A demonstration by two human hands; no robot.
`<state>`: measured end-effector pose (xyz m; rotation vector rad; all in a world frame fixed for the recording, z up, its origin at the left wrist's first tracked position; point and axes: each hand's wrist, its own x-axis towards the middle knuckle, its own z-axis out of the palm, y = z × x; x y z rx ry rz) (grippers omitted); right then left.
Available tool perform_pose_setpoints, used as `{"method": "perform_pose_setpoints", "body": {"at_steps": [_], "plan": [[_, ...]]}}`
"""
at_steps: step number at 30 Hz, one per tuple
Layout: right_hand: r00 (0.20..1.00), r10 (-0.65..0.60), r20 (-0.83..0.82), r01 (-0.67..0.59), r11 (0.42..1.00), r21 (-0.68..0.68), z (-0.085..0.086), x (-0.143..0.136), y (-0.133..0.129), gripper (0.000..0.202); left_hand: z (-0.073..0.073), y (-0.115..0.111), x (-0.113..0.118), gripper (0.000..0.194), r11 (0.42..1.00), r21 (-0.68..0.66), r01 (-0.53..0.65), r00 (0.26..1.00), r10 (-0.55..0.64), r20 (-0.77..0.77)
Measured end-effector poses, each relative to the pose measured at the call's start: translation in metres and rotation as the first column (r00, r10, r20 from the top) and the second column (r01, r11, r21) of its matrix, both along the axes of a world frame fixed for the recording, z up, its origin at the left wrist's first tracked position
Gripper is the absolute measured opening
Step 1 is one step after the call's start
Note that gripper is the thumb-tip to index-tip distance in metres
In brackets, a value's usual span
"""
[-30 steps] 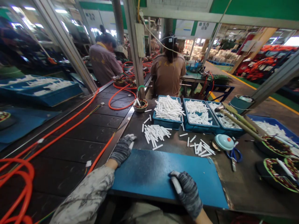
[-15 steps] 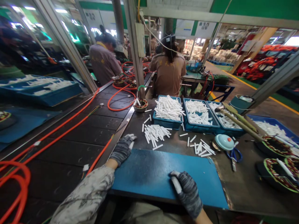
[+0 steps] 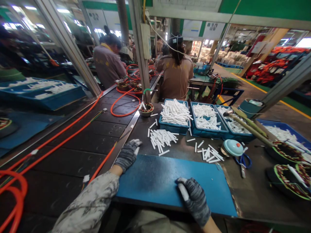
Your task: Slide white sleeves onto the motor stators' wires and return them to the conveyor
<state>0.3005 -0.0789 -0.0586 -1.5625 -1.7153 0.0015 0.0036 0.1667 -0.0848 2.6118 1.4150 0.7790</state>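
Note:
My left hand (image 3: 128, 156), in a grey striped glove with pale fingertips, lies flat at the far left corner of the blue mat (image 3: 155, 178), fingers stretched forward. It holds nothing. On the mat's near right part rests my right hand (image 3: 194, 197), gloved the same way. Its fingers are curled in with the thumb alongside, and nothing shows in them. Ahead of my left hand is a loose pile of short white tubes (image 3: 162, 139). A smaller scatter of white tubes (image 3: 211, 154) lies beyond the mat's right half.
Blue bins (image 3: 173, 127) of white tubes line the back. A lidded pot (image 3: 233, 148), scissors (image 3: 243, 165), a mallet (image 3: 250, 127) and wound coil rings (image 3: 289, 181) sit right. Orange cables (image 3: 60, 150) lie on the conveyor (image 3: 73, 165) at left. Two people (image 3: 176, 71) work ahead.
The orange cables and their white connectors on the conveyor have shifted slightly toward me and left. Both my hands stay where they were.

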Motion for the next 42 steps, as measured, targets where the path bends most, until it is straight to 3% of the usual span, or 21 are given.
{"method": "perform_pose_setpoints", "body": {"at_steps": [15,26,42], "plan": [[1.000,0.008,-0.002,-0.008,1.000,-0.008,0.001,0.000,0.001,0.024,-0.004,0.002,-0.001,0.041,1.000,-0.003,-0.007,1.000,0.007,-0.008],[1.000,0.010,0.008,-0.009,1.000,-0.014,-0.009,-0.002,-0.013,0.025,-0.012,-0.013,-0.003,0.039,1.000,-0.008,0.013,1.000,-0.013,0.005],[1.000,0.004,0.022,-0.005,0.999,0.033,-0.008,-0.002,-0.010,0.023,-0.011,-0.011,-0.005,0.041,1.000,-0.019,0.006,1.000,-0.006,-0.003]]}}
